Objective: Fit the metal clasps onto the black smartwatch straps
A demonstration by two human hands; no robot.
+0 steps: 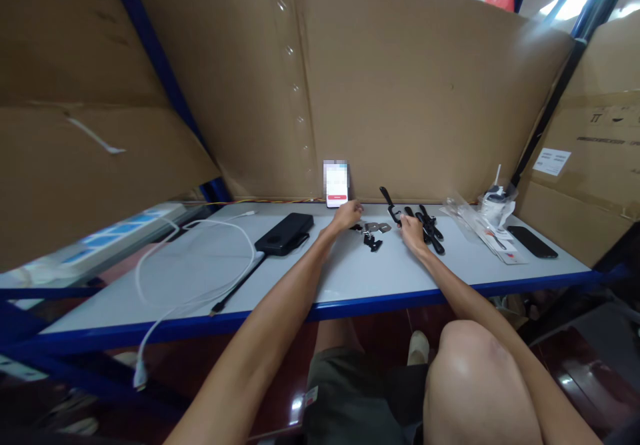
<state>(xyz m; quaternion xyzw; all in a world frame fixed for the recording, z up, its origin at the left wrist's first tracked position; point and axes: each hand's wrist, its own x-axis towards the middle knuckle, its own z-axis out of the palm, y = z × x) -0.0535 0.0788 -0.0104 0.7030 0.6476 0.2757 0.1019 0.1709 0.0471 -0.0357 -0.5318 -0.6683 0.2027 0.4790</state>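
My left hand point(349, 215) is above the table at the left end of a small group of loose parts, its fingers curled together. Whatever its fingertips may hold is too small to make out. Beside it lie silver metal blades point(376, 227) and small black clamp pieces point(373, 242). My right hand point(412, 233) is closed on a black spokeshave point(386, 197), whose handle points up and to the left. Just right of that hand, several more black spokeshaves point(431, 221) lie in a pile, partly hidden by the hand.
A lit phone point(337, 185) leans upright against the cardboard back wall point(380, 98). Left are a black power bank point(285, 233), a white cable point(200, 298) and a power strip point(120, 231). Right are plastic packets point(480, 228), a wrapped cup point(496, 205) and a dark phone point(533, 241).
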